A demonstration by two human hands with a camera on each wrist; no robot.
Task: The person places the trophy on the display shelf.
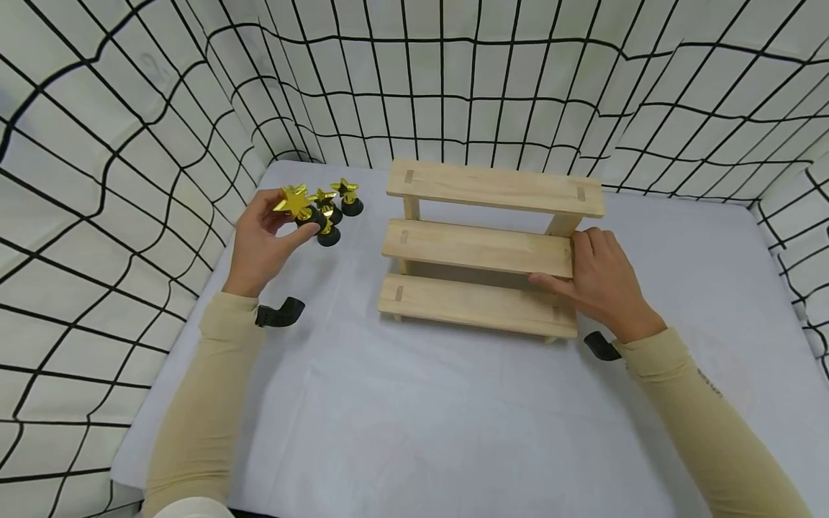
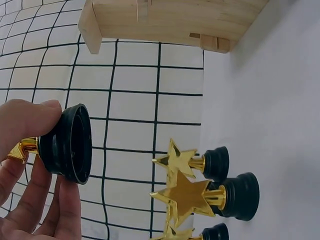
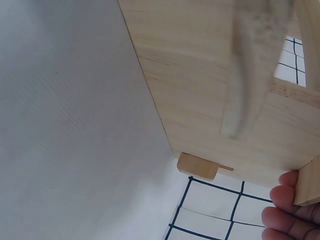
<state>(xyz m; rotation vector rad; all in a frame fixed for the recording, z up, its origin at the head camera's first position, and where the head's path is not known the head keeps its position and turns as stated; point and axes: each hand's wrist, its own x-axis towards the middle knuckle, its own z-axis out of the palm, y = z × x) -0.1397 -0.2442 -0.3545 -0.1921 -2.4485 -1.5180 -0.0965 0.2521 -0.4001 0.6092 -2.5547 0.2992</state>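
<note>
Tan sleeves (image 1: pixel 210 388) come nearest, entering at seven and five o'clock over a white-covered table (image 1: pixel 414 417). Black curved pieces (image 1: pixel 281 312) jut inward from both wrists. At three o'clock, the right hand (image 1: pixel 609 280) grips the right end of the middle board of a three-tier wooden shelf (image 1: pixel 479 248), fingers curled round the edge and thumb along the front. That shelf stands on the table from the centre toward one o'clock. At nine o'clock, the left hand (image 1: pixel 262 241) is partly closed, pinching the black base of a gold star trophy (image 1: pixel 296 203) between thumb and fingers, the piece tilted. Just beyond, toward ten o'clock, three similar trophies (image 1: pixel 350 203) stand close together. Farthest, black netting (image 1: pixel 442 93) hangs before pale walls from nine round to three.
</note>
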